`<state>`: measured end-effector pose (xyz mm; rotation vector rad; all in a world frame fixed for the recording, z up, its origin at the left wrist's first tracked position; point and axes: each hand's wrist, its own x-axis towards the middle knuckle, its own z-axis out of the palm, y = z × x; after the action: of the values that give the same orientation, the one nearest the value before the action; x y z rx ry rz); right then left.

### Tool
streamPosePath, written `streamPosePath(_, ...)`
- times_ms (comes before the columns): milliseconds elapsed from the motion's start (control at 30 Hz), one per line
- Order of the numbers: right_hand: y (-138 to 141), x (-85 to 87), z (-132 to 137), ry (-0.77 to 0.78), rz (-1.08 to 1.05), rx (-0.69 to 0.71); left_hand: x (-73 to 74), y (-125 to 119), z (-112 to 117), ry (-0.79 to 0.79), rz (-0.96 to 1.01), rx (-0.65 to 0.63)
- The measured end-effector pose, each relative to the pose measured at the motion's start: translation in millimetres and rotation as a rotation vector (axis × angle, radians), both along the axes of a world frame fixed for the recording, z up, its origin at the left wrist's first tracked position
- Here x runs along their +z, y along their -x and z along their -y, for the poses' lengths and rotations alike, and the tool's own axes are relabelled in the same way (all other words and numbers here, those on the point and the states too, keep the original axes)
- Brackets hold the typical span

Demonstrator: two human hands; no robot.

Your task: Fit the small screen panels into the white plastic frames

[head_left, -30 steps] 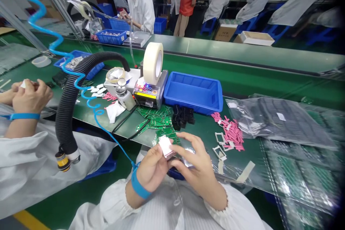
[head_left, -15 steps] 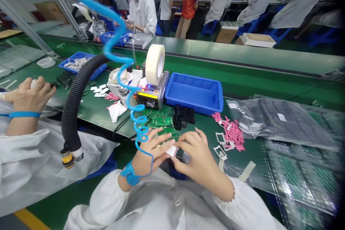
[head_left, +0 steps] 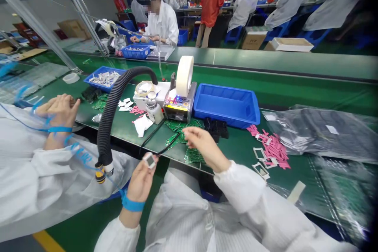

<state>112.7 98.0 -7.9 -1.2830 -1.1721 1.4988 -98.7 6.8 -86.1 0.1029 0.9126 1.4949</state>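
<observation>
Frame [head_left: 150, 160], small and white, pinched at the fingertips of left hand [head_left: 141, 183], tilted toward right hand [head_left: 203, 145], which is open and well apart, nearer the green circuit boards [head_left: 193, 156] on the bench.

Bright overhead light, faint shadows, glare on the plastic bags [head_left: 321, 126], warped edges darkening at right, the right hand [head_left: 203, 146] perhaps slightly blurred

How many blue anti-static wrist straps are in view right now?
2: a strap on the person's left wrist, a strap on the nearby co-worker's wrist; others may be hidden under sleeves.
</observation>
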Motion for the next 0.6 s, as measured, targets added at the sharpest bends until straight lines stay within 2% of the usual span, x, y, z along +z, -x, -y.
streamPosePath(100,12.5,-14.4,-30.7,0.171,-0.096,-0.179,-19.0,46.1,11.3,0.022,0.078,0.169)
streamPosePath(167,19.4,-20.7,-42.0,0.25,-0.147,-0.26,-23.0,70.6,22.4,0.016,0.124,0.256)
streamPosePath(267,29.7,-24.8,-48.0,0.307,-0.204,-0.353,-23.2,91.3,37.9,0.018,0.2,0.303)
streamPosePath(367,39.5,-25.2,-51.7,0.325,-0.239,-0.417,-23.9,97.4,44.3,-0.01,0.307,0.286)
streamPosePath(467,46.2,-23.8,-60.3,0.336,-0.258,-0.453,-24.5,95.4,40.7,-0.064,0.346,0.288)
streamPosePath(600,49.9,-16.0,-64.0,0.315,-0.26,-0.454,-20.3,74.0,29.2,-0.033,0.338,0.278)
